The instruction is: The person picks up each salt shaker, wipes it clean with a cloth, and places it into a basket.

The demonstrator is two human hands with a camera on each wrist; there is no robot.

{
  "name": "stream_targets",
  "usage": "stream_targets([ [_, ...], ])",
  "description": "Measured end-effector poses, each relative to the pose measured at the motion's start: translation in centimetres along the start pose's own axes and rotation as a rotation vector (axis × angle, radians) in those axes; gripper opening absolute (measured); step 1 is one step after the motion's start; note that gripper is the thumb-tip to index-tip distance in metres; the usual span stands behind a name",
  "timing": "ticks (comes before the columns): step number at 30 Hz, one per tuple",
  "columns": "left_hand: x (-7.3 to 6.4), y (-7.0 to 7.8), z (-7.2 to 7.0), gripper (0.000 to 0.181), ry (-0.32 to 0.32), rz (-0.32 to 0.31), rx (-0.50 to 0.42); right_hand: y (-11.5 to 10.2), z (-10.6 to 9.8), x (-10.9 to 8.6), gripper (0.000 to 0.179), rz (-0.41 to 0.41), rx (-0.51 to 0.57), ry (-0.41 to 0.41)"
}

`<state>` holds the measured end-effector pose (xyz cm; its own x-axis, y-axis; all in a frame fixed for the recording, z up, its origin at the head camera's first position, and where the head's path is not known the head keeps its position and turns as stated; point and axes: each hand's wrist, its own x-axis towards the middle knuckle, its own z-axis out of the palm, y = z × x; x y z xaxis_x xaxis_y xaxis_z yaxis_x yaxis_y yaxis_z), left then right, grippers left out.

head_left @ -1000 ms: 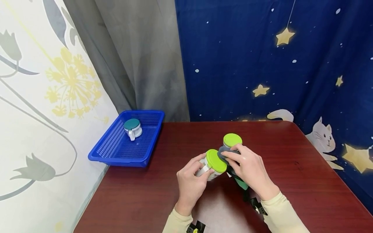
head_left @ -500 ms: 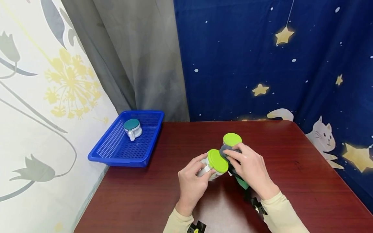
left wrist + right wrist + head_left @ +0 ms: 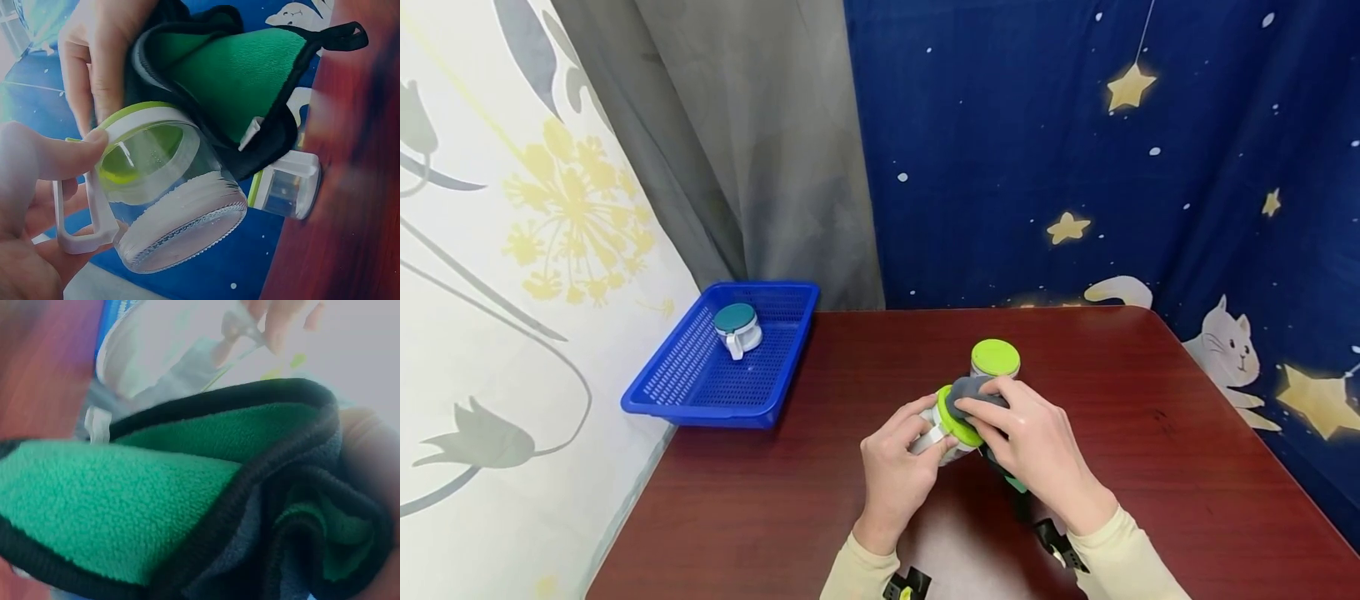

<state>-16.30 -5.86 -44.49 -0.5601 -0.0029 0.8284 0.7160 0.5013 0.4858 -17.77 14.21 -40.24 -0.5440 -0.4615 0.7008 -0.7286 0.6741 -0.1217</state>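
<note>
My left hand [image 3: 895, 471] grips a glass seasoning jar [image 3: 169, 206] by its white handle and rim. The jar is tilted, has a lime-green lid and holds white, grainy contents. A cleaning cloth [image 3: 973, 394], grey on one face and green on the other with black edging, is pinched in my right hand [image 3: 1037, 442]. It lies against the top of the lid, hiding part of it. In the left wrist view the cloth's green side [image 3: 237, 75] droops behind the jar. A second lime-lidded jar [image 3: 996, 357] stands upright on the table just beyond my hands.
At the left of the table sits a blue perforated basket [image 3: 700, 414]. Inside it is a jar with a teal lid [image 3: 735, 317] and white handle. The reddish-brown table [image 3: 760, 508] meets a grey curtain [image 3: 775, 167] and a blue starry curtain [image 3: 985, 150] behind.
My right hand and the cloth have moved left, from the edge of the held jar's lid onto its top. The left hand keeps its hold with only a slight shift.
</note>
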Motion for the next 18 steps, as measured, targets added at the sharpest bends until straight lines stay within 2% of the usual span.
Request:
stream_targets([
  [8, 0.05, 0.10, -0.16, 0.024, -0.002, 0.011, -0.004, -0.83, -0.34, 0.41, 0.034, -0.052, 0.008, 0.034],
  [18, -0.09, 0.03, -0.22, 0.027, 0.009, 0.020, 0.011, -0.11, 0.02, 0.47, 0.032, -0.008, -0.032, 0.001],
])
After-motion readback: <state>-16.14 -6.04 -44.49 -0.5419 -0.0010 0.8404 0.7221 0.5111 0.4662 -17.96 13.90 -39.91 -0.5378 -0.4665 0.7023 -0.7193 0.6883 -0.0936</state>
